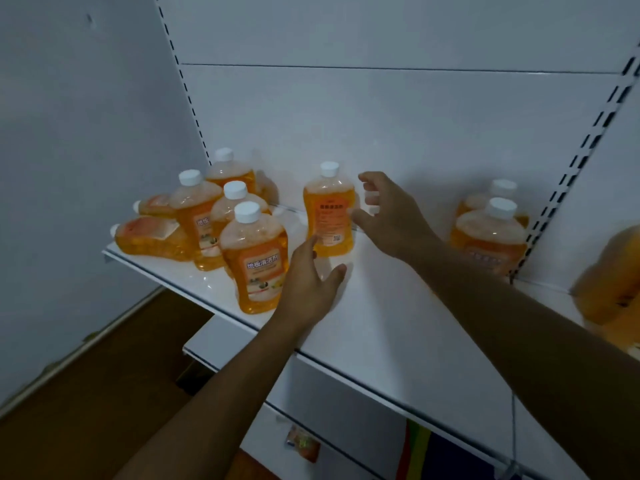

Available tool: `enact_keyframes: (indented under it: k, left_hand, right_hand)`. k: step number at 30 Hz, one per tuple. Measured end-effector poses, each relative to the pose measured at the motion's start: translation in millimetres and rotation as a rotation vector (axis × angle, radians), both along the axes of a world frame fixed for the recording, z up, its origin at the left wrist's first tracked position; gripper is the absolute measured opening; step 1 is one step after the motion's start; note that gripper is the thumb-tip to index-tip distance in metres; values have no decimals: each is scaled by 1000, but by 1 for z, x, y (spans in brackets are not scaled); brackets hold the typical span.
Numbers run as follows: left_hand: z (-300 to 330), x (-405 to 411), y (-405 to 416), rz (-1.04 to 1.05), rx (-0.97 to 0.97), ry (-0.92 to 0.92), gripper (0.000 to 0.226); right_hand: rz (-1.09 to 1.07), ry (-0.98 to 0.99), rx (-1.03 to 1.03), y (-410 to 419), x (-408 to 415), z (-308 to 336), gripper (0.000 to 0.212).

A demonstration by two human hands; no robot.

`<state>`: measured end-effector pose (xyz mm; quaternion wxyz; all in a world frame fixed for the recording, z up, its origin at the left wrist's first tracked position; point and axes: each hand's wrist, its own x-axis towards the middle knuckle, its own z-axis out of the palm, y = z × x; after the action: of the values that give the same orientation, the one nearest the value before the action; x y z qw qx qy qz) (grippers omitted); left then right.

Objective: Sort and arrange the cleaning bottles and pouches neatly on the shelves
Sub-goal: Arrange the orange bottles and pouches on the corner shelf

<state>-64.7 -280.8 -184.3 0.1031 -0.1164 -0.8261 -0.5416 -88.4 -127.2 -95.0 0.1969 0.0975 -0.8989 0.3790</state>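
A lone orange bottle (329, 211) with a white cap stands upright near the back of the white shelf (398, 323), its back label facing me. My left hand (311, 285) is open just in front and left of it, fingertips near its base. My right hand (391, 213) is open on its right side, fingers spread close to it. To the left, several more orange bottles (254, 261) stand in a cluster, and two bottles (152, 237) lie on their sides. Two more bottles (488, 233) stand at the right.
A blurred orange pouch or bottle (613, 289) sits at the far right edge. Slotted uprights (571, 168) frame the white back panel. A lower shelf (214, 341) juts out beneath, with a small packet (301, 443) and colourful packaging (415, 452) below. Brown floor lies at the lower left.
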Motion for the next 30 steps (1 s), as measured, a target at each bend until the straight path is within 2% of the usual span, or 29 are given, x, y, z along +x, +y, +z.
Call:
enact_keyframes:
  k: [6, 11, 13, 18, 21, 25, 29, 30]
  left_hand:
    - [5, -20, -9, -39, 29, 27, 45]
    - [10, -44, -8, -223, 127, 101, 38]
    - [7, -54, -7, -230, 129, 106, 36]
    - [-1, -75, -15, -289, 77, -23, 69]
    - [-1, -85, -13, -366, 79, -40, 73]
    - [1, -95, -4, -480, 107, -128, 89]
    - [6, -105, 9, -520, 41, -234, 110]
    - [6, -107, 12, -536, 53, -249, 109]
  right_hand:
    - [-11, -72, -26, -16, -24, -2, 61]
    - [-9, -109, -54, -20, -37, -1, 63]
    - [-21, -100, -53, -21, -39, -1, 61]
    - [-94, -83, -19, -13, -40, -3, 66]
    - [-124, -64, 28, -11, -34, -4, 70]
    - [-120, -42, 63, -5, -24, -1, 75]
    - [-127, -99, 51, 4, -17, 10, 49]
    - [-147, -114, 55, 7, -16, 13, 42]
